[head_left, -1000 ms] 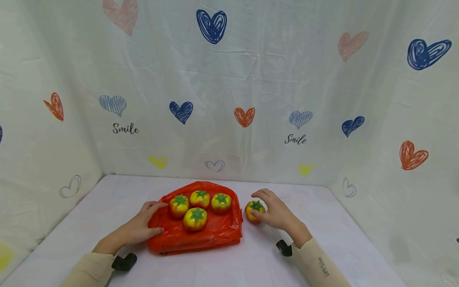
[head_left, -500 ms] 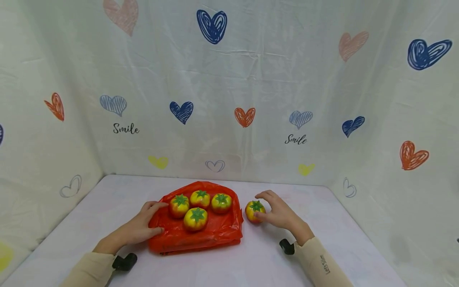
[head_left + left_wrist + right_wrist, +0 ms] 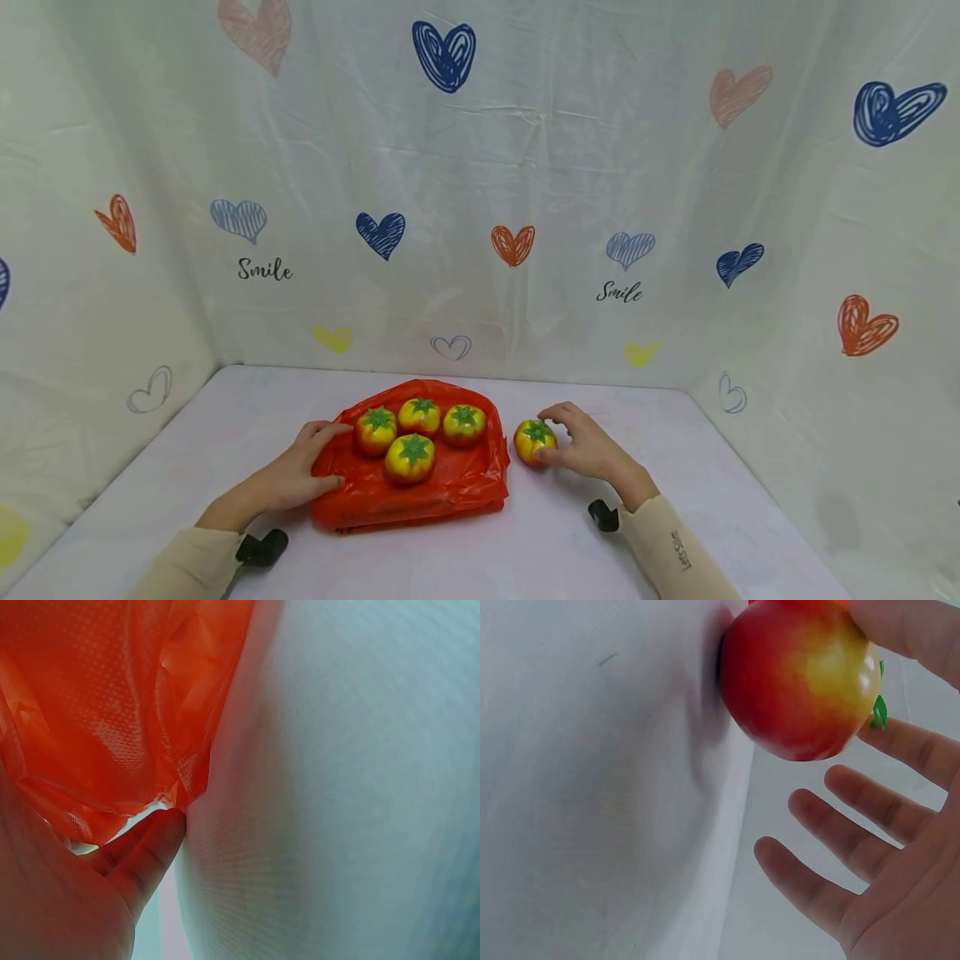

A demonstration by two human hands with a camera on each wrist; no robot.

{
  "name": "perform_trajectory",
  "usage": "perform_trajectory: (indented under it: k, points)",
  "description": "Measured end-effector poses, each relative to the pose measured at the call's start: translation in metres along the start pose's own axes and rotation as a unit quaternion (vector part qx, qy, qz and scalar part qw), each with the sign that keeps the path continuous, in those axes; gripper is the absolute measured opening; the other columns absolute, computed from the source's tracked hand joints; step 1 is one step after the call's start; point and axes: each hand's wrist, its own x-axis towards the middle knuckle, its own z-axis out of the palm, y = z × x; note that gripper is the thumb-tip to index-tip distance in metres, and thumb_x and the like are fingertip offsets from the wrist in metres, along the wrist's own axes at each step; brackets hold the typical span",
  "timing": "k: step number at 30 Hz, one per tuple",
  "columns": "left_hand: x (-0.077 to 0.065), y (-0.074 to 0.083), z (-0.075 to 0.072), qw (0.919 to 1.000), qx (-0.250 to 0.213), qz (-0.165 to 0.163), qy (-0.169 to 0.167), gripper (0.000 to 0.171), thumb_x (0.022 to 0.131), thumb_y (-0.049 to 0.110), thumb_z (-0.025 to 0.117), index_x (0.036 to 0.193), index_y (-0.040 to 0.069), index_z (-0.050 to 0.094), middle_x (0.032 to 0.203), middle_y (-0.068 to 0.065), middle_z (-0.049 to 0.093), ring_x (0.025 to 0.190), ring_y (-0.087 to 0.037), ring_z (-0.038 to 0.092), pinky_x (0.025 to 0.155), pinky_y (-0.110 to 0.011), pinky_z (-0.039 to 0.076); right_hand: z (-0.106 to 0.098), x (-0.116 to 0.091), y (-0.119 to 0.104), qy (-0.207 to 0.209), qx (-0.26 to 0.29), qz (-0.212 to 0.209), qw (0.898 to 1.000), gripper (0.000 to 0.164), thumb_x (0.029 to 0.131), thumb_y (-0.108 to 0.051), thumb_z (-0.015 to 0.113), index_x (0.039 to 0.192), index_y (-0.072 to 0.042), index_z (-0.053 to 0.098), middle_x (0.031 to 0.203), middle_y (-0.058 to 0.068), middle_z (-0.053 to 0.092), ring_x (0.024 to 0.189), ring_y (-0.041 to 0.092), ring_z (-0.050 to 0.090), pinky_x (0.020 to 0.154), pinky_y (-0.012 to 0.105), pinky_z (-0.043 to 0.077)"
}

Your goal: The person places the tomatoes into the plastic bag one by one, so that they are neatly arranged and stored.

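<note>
A red plastic bag (image 3: 450, 492) lies on the table with its mouth spread. On it sit several yellow-and-red tomatoes with green star-shaped tops, the nearest tomato (image 3: 409, 458) in front. My left hand (image 3: 288, 475) holds the bag's left side, thumb at the front and fingers farther back; in the left wrist view, fingertips meet the red plastic (image 3: 112, 735). Just right of the bag a single tomato (image 3: 529, 442) stands on the table. My right hand (image 3: 588, 450) is at its right side, thumb and index fingertip at its edge, the other fingers (image 3: 802, 885) spread and nearly straight.
The white-covered table (image 3: 465, 567) has a patterned white curtain (image 3: 480, 150) behind it and at both sides. Dark wrist cameras, such as the left camera (image 3: 262, 548), stick out from both beige sleeves.
My right hand has shifted slightly right, its fingertips drawn from over the single tomato to its right edge. That tomato, the bag and my left hand have stayed in place.
</note>
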Motion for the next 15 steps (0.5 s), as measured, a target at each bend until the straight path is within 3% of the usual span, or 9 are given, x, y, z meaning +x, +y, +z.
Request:
perform_trajectory:
  k: [15]
  points:
    - [-0.0011, 0.002, -0.0002, 1.0, -0.006, -0.007, -0.003, 0.071, 0.078, 0.024, 0.073, 0.139, 0.015, 0.039, 0.138, -0.02, 0.027, 0.122, -0.041, 0.039, 0.093, -0.063, 0.042, 0.0023, 0.0012, 0.0019, -0.032, 0.031, -0.002, 0.999, 0.053, 0.076, -0.027, 0.077, 0.124, -0.021, 0.056, 0.122, -0.004, 0.054, 0.105, 0.019, 0.054, 0.086, 0.039, 0.052]
